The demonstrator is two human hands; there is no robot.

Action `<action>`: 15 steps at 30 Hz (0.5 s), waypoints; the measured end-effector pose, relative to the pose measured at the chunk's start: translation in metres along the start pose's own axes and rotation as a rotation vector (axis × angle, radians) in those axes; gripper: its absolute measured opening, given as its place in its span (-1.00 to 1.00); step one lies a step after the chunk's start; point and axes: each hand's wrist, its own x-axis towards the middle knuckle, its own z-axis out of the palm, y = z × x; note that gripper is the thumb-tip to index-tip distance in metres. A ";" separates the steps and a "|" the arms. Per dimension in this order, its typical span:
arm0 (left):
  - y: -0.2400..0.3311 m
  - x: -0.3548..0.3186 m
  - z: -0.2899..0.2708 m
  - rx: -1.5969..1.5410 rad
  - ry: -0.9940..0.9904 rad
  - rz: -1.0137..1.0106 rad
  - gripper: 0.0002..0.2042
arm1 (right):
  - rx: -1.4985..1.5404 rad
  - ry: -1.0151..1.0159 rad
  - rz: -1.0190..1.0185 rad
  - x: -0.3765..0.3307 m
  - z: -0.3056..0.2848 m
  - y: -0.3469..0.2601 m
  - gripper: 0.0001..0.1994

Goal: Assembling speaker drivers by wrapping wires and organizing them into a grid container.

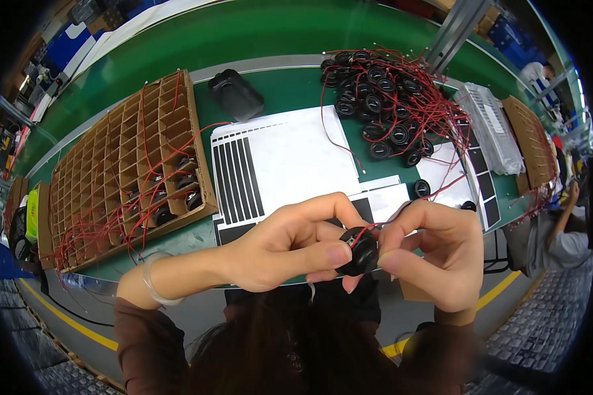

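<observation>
Both hands meet just above the near edge of the green table (270, 39): my left hand (280, 247) and my right hand (435, 253) are closed together on one small black round speaker (361, 252), pinched between thumbs and fingertips, with its thin red wire (367, 228) coming out at the top. I judge the work is only partly done. On my left, the brown cardboard divider tray (122, 168) has a few black speakers in the cells near its right side, and most cells look without any piece, though red wires lie across them. On the far right a large pile of speakers (392, 108) waits, tangled in red wires, so much is left, I think. One single speaker (422, 188) lies apart, near a white sheet with black stripes (277, 164). The speakers look like hard, slightly shiny plastic rings; the tray is matte and rough; the table is smooth
</observation>
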 end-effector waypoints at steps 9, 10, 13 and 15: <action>0.003 0.000 0.003 0.013 0.016 -0.016 -0.84 | -0.020 0.015 -0.052 0.000 0.001 0.001 -0.93; 0.003 0.000 0.002 0.027 0.011 -0.020 -0.84 | -0.016 0.017 -0.049 -0.001 0.000 0.002 -0.93; 0.004 -0.001 0.004 0.026 0.013 -0.019 -0.84 | -0.004 0.012 -0.048 -0.001 0.001 0.002 -0.93; 0.004 -0.001 0.005 0.024 0.016 -0.023 -0.84 | 0.004 0.009 -0.049 -0.002 0.001 0.002 -0.93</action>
